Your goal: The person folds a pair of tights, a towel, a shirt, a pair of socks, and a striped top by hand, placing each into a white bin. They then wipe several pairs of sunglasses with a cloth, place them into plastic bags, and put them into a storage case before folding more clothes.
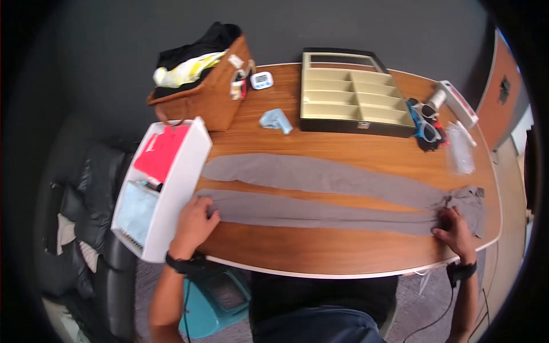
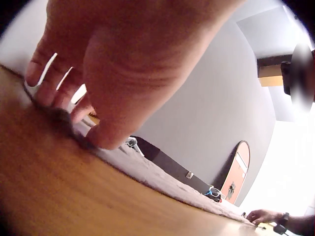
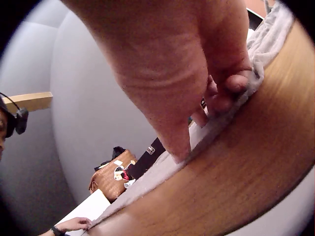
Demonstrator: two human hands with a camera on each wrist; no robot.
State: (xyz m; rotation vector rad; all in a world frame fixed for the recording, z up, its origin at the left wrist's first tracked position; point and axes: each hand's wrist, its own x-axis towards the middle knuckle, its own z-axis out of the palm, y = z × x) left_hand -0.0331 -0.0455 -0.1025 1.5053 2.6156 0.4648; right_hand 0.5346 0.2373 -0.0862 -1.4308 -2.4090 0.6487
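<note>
A pair of grey leggings (image 1: 326, 216) lies spread lengthwise before me, its two legs side by side and its bunched waist end at the right. At the left end of the near leg, my left hand (image 1: 195, 222) rests its spread fingertips and thumb on the cloth. The left wrist view shows those fingers (image 2: 47, 93) fairly straight at the fabric edge. My right hand (image 1: 456, 233) touches the near edge by the waist end. In the right wrist view its thumb (image 3: 178, 147) presses the grey cloth, apart from the other fingers, which are loosely bent on it.
A white box (image 1: 180, 188) with pink and light blue cloth stands left, beside a brown basket (image 1: 197, 111) of clothes. Behind the leggings are a blue cloth (image 1: 276, 120), a white timer (image 1: 262, 80) and a compartmented case (image 1: 357, 127). Sunglasses (image 1: 429, 131) and a clear plastic bag (image 1: 459, 150) lie right.
</note>
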